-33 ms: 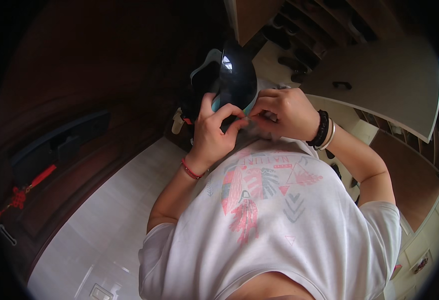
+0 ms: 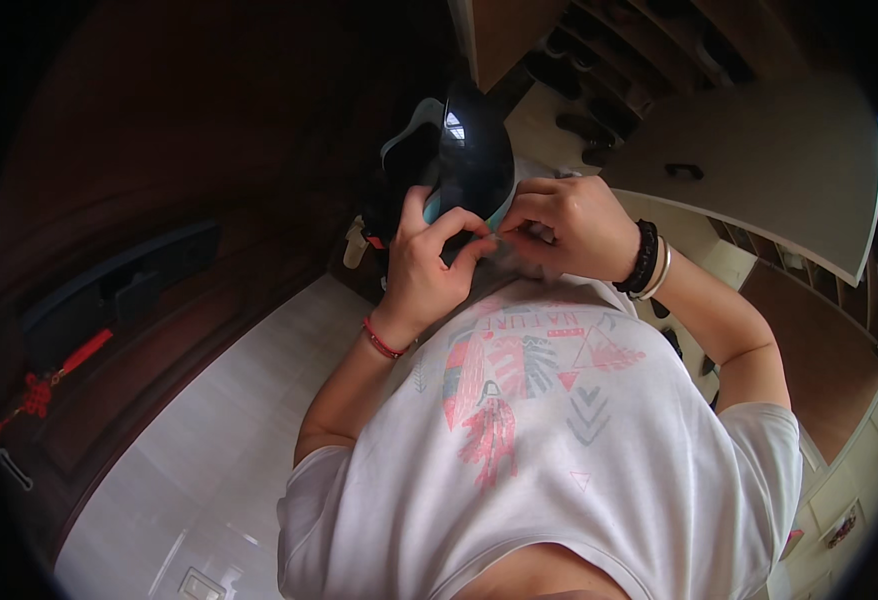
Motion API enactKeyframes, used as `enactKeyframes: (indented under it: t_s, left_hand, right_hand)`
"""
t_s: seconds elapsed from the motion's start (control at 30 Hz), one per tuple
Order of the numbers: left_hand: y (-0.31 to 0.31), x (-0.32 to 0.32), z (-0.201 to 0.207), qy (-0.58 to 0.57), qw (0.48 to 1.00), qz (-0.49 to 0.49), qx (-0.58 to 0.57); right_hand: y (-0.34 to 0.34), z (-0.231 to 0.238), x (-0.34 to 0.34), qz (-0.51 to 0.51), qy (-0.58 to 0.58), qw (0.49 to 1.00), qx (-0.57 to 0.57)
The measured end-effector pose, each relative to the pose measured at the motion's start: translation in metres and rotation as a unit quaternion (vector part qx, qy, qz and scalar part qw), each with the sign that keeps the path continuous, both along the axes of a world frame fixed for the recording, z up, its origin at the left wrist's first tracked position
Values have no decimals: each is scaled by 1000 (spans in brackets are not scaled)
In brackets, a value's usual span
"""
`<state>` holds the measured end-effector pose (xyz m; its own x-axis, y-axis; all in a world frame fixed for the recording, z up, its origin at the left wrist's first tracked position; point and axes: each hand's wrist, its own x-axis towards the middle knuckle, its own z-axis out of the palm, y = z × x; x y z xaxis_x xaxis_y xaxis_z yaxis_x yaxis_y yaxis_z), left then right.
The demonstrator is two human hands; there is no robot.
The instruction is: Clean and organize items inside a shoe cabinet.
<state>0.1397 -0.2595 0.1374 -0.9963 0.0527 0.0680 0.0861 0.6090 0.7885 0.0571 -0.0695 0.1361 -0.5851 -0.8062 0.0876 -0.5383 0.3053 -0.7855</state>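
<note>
My left hand (image 2: pixel 427 262) and my right hand (image 2: pixel 581 232) meet in front of my chest, thumbs and fingertips pinched close together. Between them is something small and pale that I cannot make out. Just beyond the fingers is a dark, glossy curved shell (image 2: pixel 477 160), like a helmet visor, with light glinting off it. Teal edging (image 2: pixel 417 120) runs along the dark piece beside it. The left fingers overlap its lower edge; whether they touch it I cannot tell. Some blurred greyish material lies under the right fingers.
On the left stands a dark wooden door (image 2: pixel 89 400) with a long handle (image 2: pixel 124 285) and a red knotted charm (image 2: pixel 37 395). To the right, a cabinet door (image 2: pixel 759 170) hangs open. Shoes (image 2: pixel 587 128) lie on the floor beyond, below shoe shelves (image 2: pixel 649 40).
</note>
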Motion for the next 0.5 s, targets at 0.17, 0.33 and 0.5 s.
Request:
enactKeyframes:
  t_s: [0.17,0.33,0.5]
  left_hand:
    - [-2,1,-3,5,1000,6,7]
    - [-8,3,-8,11,1000,12,26]
    - [-9,-1,4,21,999,14,27]
  right_hand:
    - [-2,8,-1,4,-8,1000,28]
    - [-2,0,-1,-5,17,1000,-7]
    - [2,-4,-3,-24,34,998,-51]
